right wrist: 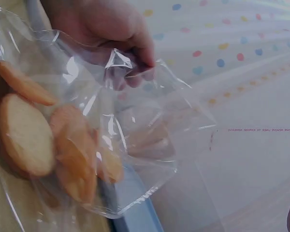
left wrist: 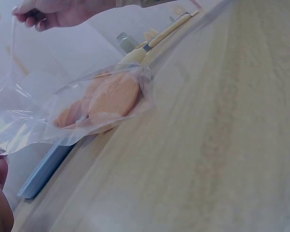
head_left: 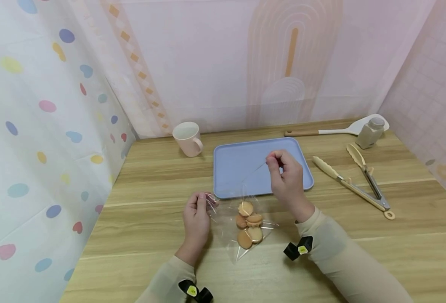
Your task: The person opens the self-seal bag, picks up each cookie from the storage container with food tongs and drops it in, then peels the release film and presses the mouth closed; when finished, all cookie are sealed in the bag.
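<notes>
A clear plastic bag (head_left: 228,229) of round golden biscuits (head_left: 245,239) is over the wooden table, in front of the blue tray. My left hand (head_left: 197,216) pinches the bag's left edge; in the right wrist view the left hand (right wrist: 104,31) has the film bunched at its fingertips. Up and to the right, my right hand (head_left: 287,176) pinches the end of a thin clear strip (head_left: 260,166) between thumb and forefinger. The strip runs down toward the bag's top. Small red print on the strip (right wrist: 263,130) shows in the right wrist view.
A blue tray (head_left: 245,162) lies behind the bag. At the back left stands a pink mug (head_left: 188,141). To the right are tongs (head_left: 359,191), a glass jar (head_left: 370,132) and a white spatula with a wooden handle (head_left: 302,133). Patterned curtains border the table.
</notes>
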### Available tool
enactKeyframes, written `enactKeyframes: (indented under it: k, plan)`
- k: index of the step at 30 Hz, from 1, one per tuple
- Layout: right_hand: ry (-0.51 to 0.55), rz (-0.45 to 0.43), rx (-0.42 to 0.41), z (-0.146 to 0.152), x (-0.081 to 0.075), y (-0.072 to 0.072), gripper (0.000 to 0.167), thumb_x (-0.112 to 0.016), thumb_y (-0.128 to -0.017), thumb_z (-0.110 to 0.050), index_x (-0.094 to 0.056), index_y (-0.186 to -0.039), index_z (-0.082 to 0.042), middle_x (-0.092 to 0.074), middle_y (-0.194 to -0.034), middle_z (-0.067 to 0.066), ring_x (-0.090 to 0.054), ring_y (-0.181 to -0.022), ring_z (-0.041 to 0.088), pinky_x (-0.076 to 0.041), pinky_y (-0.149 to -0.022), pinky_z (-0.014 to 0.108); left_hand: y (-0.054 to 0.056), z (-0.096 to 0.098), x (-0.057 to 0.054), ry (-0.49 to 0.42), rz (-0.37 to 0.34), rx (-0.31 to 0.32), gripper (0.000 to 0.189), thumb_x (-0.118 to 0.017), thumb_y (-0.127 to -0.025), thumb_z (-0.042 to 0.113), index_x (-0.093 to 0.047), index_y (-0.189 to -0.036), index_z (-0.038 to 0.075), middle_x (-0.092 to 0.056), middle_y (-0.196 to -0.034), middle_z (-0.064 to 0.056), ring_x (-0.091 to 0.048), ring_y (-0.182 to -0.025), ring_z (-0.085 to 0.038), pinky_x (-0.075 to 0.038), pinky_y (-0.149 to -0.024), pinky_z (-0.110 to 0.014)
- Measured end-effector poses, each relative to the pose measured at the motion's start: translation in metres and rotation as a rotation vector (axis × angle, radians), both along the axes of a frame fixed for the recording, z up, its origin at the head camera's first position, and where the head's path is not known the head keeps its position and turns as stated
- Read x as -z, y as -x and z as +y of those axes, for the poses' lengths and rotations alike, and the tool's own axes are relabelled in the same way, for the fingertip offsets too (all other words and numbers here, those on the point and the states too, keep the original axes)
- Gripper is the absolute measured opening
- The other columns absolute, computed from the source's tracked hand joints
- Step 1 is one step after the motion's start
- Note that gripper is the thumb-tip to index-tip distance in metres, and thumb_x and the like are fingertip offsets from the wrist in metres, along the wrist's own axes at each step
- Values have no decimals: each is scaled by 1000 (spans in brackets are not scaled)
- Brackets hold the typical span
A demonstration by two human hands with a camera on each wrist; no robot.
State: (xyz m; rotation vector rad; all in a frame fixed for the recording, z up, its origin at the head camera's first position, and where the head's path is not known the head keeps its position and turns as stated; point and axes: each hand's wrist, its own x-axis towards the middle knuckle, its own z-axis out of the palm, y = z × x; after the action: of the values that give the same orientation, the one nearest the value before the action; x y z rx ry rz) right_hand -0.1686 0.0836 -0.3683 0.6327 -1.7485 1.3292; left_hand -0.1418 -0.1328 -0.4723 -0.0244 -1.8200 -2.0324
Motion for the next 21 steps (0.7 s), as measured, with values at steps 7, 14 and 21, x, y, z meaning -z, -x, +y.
enactKeyframes:
  k: [7, 14, 21]
  plan:
    - [138, -62, -6, 16, -6, 4, 4, -52, -87, 19, -53, -84, 17, -54, -72, 13, -48, -67, 5, -41, -61, 13, 5, -5, 3, -33, -59, -52, 35, -45, -103, 18, -56, -97, -14, -64, -80, -15, -64, -66, -13, -54, -62, -22]
    - [228, -195, 46, 53, 9, 18, 14, -52, -96, 4, -55, -90, 16, -56, -78, -5, -51, -69, 6, -41, -59, 16, 11, -4, 6, -55, -70, -59, 34, -46, -103, 16, -55, -97, -17, -62, -80, -22, -62, -64, -12, -54, -60, -23]
    - [182, -223, 153, 108, 9, 17, 15, -55, -94, 3, -57, -90, 17, -60, -77, -6, -54, -67, 5, -43, -59, 11, 17, -3, 5, -107, -122, -84, 31, -46, -102, 14, -56, -98, -14, -62, -78, -11, -62, -66, -13, -55, -62, -24]
